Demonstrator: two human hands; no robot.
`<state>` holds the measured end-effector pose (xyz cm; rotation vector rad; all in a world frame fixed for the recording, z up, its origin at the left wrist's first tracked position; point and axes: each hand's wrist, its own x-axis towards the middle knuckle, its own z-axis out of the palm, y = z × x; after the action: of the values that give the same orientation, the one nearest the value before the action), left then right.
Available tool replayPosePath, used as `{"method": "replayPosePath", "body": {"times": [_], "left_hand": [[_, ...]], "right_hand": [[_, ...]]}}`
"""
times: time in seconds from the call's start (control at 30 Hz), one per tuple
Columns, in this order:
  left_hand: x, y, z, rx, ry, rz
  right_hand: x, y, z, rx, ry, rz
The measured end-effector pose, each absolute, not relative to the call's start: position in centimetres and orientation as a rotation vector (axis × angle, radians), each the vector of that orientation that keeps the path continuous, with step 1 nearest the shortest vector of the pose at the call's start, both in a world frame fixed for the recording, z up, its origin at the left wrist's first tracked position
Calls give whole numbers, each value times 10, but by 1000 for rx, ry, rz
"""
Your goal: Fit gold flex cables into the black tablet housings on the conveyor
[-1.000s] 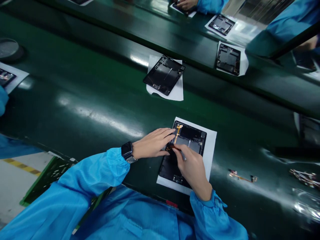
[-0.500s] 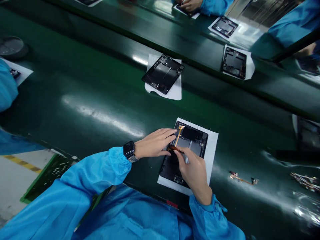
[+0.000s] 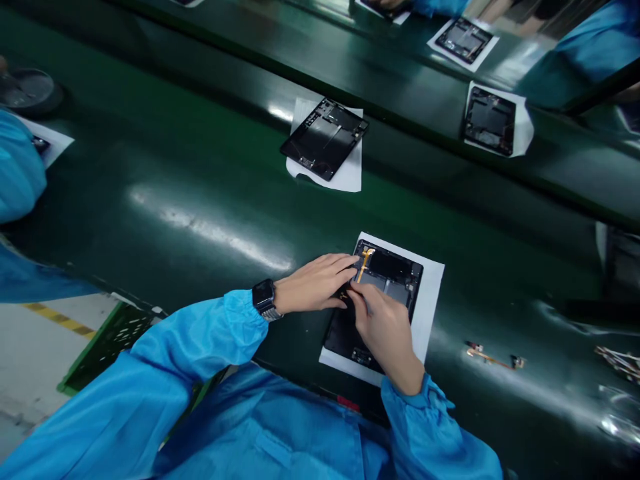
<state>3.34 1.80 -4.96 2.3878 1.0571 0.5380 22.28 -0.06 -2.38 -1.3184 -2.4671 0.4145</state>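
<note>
An opened black tablet housing point(image 3: 345, 332) lies on a white sheet point(image 3: 431, 287) in front of me. An orange flex cable point(image 3: 365, 265) runs along its left side, its lower end under my fingers. My left hand point(image 3: 316, 285) rests across the housing's left edge, fingers stretched out and thumb apart. Over the middle of that side, my right hand point(image 3: 384, 325) pinches thumb and index finger together at the lower part of the flex cable. The fingertips largely hide what is between them.
Another tablet housing point(image 3: 327, 143) sits on paper farther up the green bench point(image 3: 220, 160). A loose flex cable point(image 3: 493, 360) lies to the right, with a bundle of cables point(image 3: 620, 363) beyond. A co-worker's sleeve point(image 3: 20, 170) is at left, a green crate point(image 3: 107, 347) below the bench.
The view has shifted slightly. My right fingers have closed in nearer my left hand, and the dark orange piece that showed at their tips is now mostly covered. My left hand stays on the edge.
</note>
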Motion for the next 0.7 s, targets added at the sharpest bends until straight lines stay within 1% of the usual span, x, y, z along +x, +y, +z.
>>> {"method": "replayPosePath", "body": {"times": [0.13, 0.27, 0.5, 0.7], "left_hand": [[33, 18, -50, 2401, 1069, 540], [33, 17, -50, 2433, 1074, 552], [33, 17, -49, 2418, 1078, 533], [33, 18, -50, 2405, 1063, 568]], "right_hand": [[223, 6, -18, -1323, -2571, 417], [233, 4, -15, -1360, -2517, 453], [230, -1, -21, -1393, -2565, 334], [219, 1, -21, -1380, -2601, 369]]}}
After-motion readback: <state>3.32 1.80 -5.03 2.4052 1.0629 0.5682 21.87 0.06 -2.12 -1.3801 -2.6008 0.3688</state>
